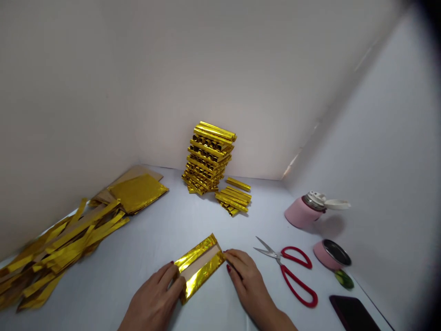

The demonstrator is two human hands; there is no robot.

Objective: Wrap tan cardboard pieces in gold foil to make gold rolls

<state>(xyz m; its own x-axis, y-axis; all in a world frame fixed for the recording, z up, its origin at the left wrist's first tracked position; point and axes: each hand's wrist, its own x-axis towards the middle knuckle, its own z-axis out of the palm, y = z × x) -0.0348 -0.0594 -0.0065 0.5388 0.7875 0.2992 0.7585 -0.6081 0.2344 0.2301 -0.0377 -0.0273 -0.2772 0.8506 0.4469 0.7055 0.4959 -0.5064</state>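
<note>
A flat gold foil sheet (201, 264) lies on the table with its long sides folded inward, a bare tan strip showing down its middle. At its left end, the fingers of my left hand (156, 294) grip it, the thumb near the lower edge. My right hand (250, 282) pinches the right end between thumb and forefinger. Just right of that hand lie red-handled scissors (278, 257) with their blades apart. Beyond the sheet, several narrow gold foil tubes (234, 200) lie in a small pile.
A tall crisscross stack of gold tubes (208, 158) stands by the back wall. At left are gold sheets (138, 191) and loose gold strips (76, 243). A pink flask (303, 212), pink cup (327, 257), green object (344, 279) and dark phone (354, 313) sit at right.
</note>
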